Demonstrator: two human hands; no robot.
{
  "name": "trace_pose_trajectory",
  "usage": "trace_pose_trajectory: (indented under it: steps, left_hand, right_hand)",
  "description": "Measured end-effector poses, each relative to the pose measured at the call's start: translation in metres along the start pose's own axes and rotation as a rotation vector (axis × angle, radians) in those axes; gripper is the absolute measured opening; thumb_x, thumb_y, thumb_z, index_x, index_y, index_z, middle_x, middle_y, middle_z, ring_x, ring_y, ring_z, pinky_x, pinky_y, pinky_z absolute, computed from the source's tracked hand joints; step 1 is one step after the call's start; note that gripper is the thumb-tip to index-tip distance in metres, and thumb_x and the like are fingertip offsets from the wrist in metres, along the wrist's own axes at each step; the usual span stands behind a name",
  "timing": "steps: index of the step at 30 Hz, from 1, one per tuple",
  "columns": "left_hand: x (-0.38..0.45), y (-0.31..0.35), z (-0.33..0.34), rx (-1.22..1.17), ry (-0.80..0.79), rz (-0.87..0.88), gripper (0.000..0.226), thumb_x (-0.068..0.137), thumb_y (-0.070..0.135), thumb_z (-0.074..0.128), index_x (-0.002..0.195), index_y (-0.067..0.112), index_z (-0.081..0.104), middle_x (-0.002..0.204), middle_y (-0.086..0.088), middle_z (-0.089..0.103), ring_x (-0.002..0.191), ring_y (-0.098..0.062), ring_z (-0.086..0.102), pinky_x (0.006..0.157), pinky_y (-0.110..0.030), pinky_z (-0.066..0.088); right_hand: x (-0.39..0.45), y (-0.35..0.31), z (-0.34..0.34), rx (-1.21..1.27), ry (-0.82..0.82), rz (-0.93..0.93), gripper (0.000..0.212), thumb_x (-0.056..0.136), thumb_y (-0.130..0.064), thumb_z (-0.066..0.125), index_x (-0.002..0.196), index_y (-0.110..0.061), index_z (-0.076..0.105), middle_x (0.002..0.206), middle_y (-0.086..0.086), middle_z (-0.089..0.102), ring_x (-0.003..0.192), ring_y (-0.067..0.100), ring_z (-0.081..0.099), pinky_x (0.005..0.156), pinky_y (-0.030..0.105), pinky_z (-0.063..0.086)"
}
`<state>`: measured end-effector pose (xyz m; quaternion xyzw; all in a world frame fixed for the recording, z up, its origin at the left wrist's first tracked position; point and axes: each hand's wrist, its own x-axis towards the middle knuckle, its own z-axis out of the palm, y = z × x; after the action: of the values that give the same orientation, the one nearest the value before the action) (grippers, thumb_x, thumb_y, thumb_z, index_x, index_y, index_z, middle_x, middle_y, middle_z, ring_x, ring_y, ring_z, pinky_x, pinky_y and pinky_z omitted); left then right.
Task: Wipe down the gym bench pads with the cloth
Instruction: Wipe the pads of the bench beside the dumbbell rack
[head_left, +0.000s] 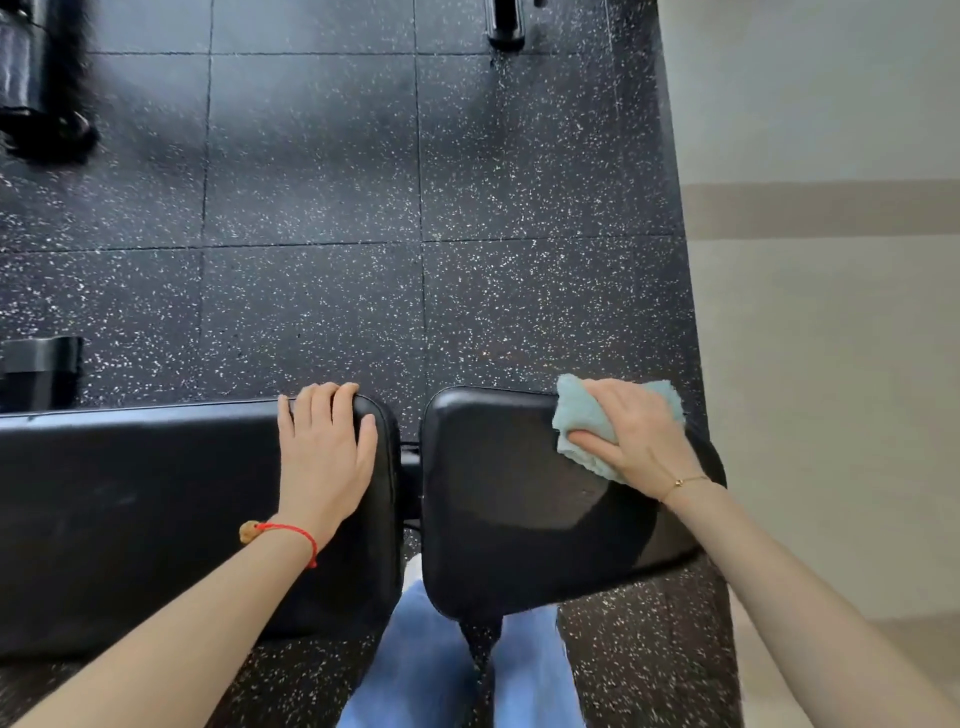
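Two black bench pads lie side by side below me. The long pad (145, 499) stretches off to the left; the shorter seat pad (509, 509) sits on the right, with a narrow gap between them. My left hand (324, 457) rests flat on the long pad's right end, fingers curled over its far edge, holding nothing. My right hand (636, 434) presses a light teal cloth (576, 410) onto the far right corner of the seat pad. Part of the cloth is hidden under my palm.
Speckled black rubber floor tiles (311, 208) lie beyond the bench. Black gym equipment (41, 78) stands at the far left, and a machine foot (504, 26) at the top. A beige wall (831, 260) runs close along the right. My blue-trousered legs (431, 665) are beneath the pads.
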<state>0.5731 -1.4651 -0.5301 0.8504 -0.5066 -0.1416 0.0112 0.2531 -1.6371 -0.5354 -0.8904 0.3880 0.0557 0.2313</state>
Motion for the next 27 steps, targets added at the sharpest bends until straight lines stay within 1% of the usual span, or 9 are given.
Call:
trace_pose_trajectory:
  steps: [6, 9, 11, 12, 15, 17, 21, 24, 27]
  left_hand:
    - [0.004, 0.004, -0.008, -0.024, -0.051, -0.03, 0.05, 0.092, 0.036, 0.032, 0.126, 0.007, 0.054, 0.124, -0.013, 0.055, 0.122, -0.036, 0.044, 0.111, -0.057, 0.025]
    - [0.005, 0.007, -0.009, -0.016, -0.093, -0.055, 0.051, 0.092, 0.035, 0.029, 0.127, 0.007, 0.053, 0.125, -0.012, 0.054, 0.124, -0.035, 0.043, 0.112, -0.059, 0.023]
    - [0.004, 0.009, -0.01, -0.013, -0.106, -0.053, 0.052, 0.092, 0.035, 0.027, 0.128, 0.007, 0.052, 0.126, -0.012, 0.053, 0.125, -0.034, 0.042, 0.112, -0.06, 0.023]
    - [0.005, 0.009, -0.01, -0.012, -0.111, -0.054, 0.052, 0.092, 0.035, 0.027, 0.128, 0.007, 0.052, 0.126, -0.012, 0.053, 0.126, -0.034, 0.041, 0.112, -0.06, 0.023]
    - [0.006, 0.008, -0.012, -0.002, -0.154, -0.063, 0.054, 0.092, 0.036, 0.028, 0.129, 0.005, 0.052, 0.127, -0.013, 0.053, 0.127, -0.035, 0.042, 0.111, -0.06, 0.024]
    - [0.009, 0.007, -0.012, 0.003, -0.177, -0.062, 0.054, 0.091, 0.036, 0.031, 0.13, 0.004, 0.052, 0.127, -0.013, 0.053, 0.127, -0.035, 0.043, 0.11, -0.06, 0.025]
    - [0.013, 0.005, -0.016, 0.016, -0.223, -0.064, 0.047, 0.094, 0.03, 0.042, 0.131, 0.003, 0.052, 0.127, -0.015, 0.053, 0.126, -0.036, 0.043, 0.109, -0.061, 0.027]
    - [0.015, 0.005, -0.016, 0.017, -0.257, -0.074, 0.046, 0.094, 0.025, 0.053, 0.135, 0.003, 0.05, 0.13, -0.014, 0.051, 0.129, -0.035, 0.04, 0.111, -0.06, 0.025]
    - [0.017, 0.007, -0.015, 0.006, -0.262, -0.09, 0.046, 0.094, 0.025, 0.055, 0.135, 0.004, 0.05, 0.132, -0.014, 0.051, 0.132, -0.036, 0.038, 0.111, -0.059, 0.023]
  right_hand:
    - [-0.012, 0.037, -0.012, 0.06, -0.011, 0.138, 0.065, 0.087, -0.07, 0.037, 0.128, -0.021, 0.053, 0.119, -0.002, 0.059, 0.105, 0.022, 0.052, 0.091, 0.035, 0.033]
    - [-0.004, 0.03, -0.012, 0.018, -0.047, 0.163, 0.068, 0.087, -0.072, 0.033, 0.121, -0.018, 0.056, 0.111, 0.001, 0.062, 0.099, 0.026, 0.056, 0.088, 0.04, 0.039]
    - [0.013, 0.011, -0.014, -0.012, -0.092, 0.113, 0.075, 0.086, -0.077, 0.026, 0.118, -0.018, 0.057, 0.109, 0.001, 0.062, 0.097, 0.027, 0.058, 0.086, 0.041, 0.04]
    - [0.026, -0.004, -0.014, -0.013, -0.135, 0.06, 0.074, 0.086, -0.078, 0.027, 0.121, -0.019, 0.055, 0.111, 0.001, 0.061, 0.098, 0.027, 0.058, 0.086, 0.041, 0.039]
    - [0.06, -0.054, -0.005, 0.0, -0.265, -0.108, 0.066, 0.089, -0.068, 0.043, 0.133, -0.02, 0.048, 0.12, 0.002, 0.057, 0.102, 0.026, 0.056, 0.088, 0.04, 0.036]
    - [0.068, -0.065, -0.003, 0.023, -0.285, -0.108, 0.068, 0.088, -0.07, 0.043, 0.137, -0.022, 0.044, 0.123, 0.0, 0.055, 0.104, 0.025, 0.055, 0.089, 0.04, 0.037]
    - [0.04, -0.016, -0.012, 0.096, -0.274, -0.047, 0.079, 0.08, -0.08, 0.03, 0.139, -0.029, 0.044, 0.127, -0.005, 0.056, 0.109, 0.022, 0.055, 0.091, 0.039, 0.038]
    - [0.008, 0.034, -0.024, 0.12, -0.232, 0.085, 0.075, 0.08, -0.079, 0.033, 0.136, -0.031, 0.047, 0.128, -0.008, 0.055, 0.11, 0.019, 0.053, 0.094, 0.037, 0.037]
    - [-0.01, 0.051, -0.03, 0.137, -0.229, 0.159, 0.073, 0.081, -0.078, 0.035, 0.134, -0.03, 0.047, 0.131, -0.009, 0.051, 0.112, 0.019, 0.05, 0.093, 0.034, 0.034]
